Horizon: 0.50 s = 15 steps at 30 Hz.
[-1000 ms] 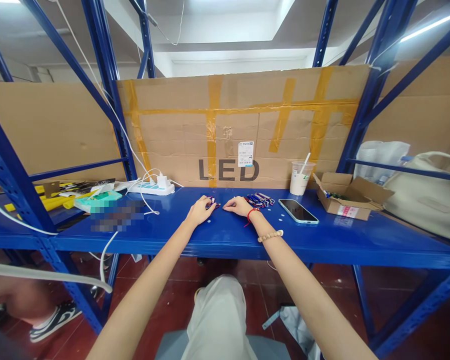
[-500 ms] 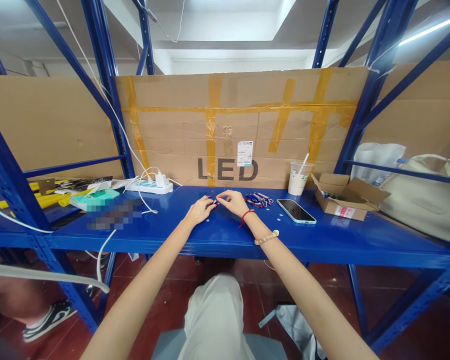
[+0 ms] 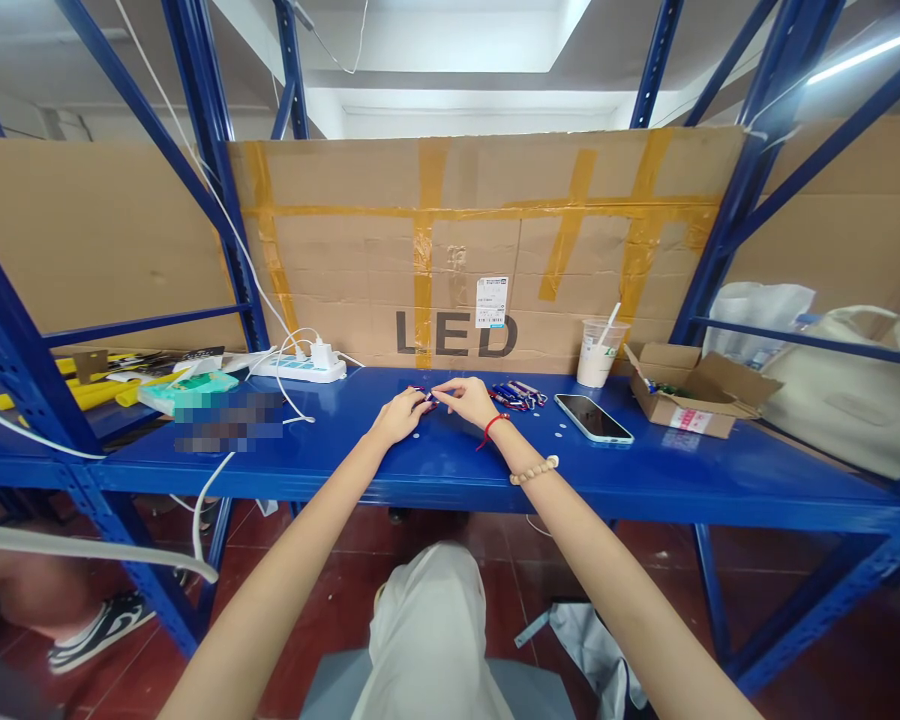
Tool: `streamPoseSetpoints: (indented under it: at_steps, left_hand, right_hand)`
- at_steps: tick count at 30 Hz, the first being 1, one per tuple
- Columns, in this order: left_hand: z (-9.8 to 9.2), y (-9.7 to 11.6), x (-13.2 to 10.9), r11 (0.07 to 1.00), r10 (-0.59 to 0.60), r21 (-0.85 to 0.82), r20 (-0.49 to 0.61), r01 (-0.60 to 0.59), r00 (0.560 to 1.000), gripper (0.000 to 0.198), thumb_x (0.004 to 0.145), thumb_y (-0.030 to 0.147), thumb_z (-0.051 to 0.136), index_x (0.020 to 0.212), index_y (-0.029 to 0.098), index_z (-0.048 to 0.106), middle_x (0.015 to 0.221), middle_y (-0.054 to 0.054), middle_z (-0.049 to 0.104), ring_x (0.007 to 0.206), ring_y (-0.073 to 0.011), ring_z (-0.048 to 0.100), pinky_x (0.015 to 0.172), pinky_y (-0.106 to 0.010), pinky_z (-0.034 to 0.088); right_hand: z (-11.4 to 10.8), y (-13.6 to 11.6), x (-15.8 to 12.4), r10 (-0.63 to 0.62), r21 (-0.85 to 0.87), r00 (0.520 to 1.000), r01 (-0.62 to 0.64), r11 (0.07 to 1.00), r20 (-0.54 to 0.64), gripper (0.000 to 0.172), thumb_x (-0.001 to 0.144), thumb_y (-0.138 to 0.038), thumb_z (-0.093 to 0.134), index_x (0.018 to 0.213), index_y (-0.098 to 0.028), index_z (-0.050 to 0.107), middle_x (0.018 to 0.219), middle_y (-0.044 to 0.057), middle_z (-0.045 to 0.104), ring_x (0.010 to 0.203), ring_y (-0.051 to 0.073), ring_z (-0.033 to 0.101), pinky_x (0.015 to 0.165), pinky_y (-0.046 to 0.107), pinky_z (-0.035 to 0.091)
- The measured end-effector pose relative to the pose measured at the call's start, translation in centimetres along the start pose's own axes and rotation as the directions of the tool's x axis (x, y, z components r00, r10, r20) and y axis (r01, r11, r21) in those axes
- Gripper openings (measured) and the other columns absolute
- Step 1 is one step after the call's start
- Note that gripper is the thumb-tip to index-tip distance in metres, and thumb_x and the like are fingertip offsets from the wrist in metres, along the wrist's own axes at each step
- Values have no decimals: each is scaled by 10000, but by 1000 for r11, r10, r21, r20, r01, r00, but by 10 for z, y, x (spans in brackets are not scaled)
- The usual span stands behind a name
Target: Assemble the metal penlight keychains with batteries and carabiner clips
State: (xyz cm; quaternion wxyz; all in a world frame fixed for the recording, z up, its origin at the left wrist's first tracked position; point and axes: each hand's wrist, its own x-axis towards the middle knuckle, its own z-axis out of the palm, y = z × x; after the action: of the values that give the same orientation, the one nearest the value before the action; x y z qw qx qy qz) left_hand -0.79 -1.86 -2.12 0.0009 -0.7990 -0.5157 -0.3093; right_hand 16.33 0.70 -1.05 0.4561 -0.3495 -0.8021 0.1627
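On shelf (image 3: 645,475), left hand (image 3: 399,417), right hand (image 3: 469,401) curled, pinching small part (image 3: 424,399)

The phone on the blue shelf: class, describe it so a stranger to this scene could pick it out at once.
Find the cardboard sheet printed LED behind the blue shelf. Right of that word a plastic cup with a straw stands on the shelf; the phone lies flat in front of it. It alone is a thin, dark, glossy slab with a pale edge.

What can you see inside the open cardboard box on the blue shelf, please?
Inside the cardboard box, a few small greenish items show near its left end; the front wall hides the rest.
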Motion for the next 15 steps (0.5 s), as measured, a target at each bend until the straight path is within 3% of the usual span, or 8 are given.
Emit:
streamPoseSetpoints:
  at_steps: [5,10,15]
  left_hand:
    - [0,0,0,1000,-14,4,0,14,1000,267,882,329,391,929,212,626,1038,-40,619,978,-175,581,885,-304,459]
    - [-1,2,-1,1000,-4,6,-8,4,1000,251,876,317,405,927,214,628,1037,-41,621,1004,-186,569,876,-313,462]
    - [-3,4,-1,1000,1,2,8,-1,1000,262,882,321,393,921,209,627,1046,-43,628,1040,-197,556,892,-330,455]
  right_hand:
    - [1,-1,0,3,9,1000,-3,1000,0,214,732,-323,636,796,-141,727,720,61,709,460,115,599,530,230,483]
    - [0,-2,-1,36,32,999,-36,999,10,244,714,-345,655,808,-134,731,560,45,671,451,139,602,526,241,488]
    - [0,-1,-1,31,34,999,-31,999,15,220,709,-348,660,776,-150,729,666,53,702,460,132,610,515,234,485]
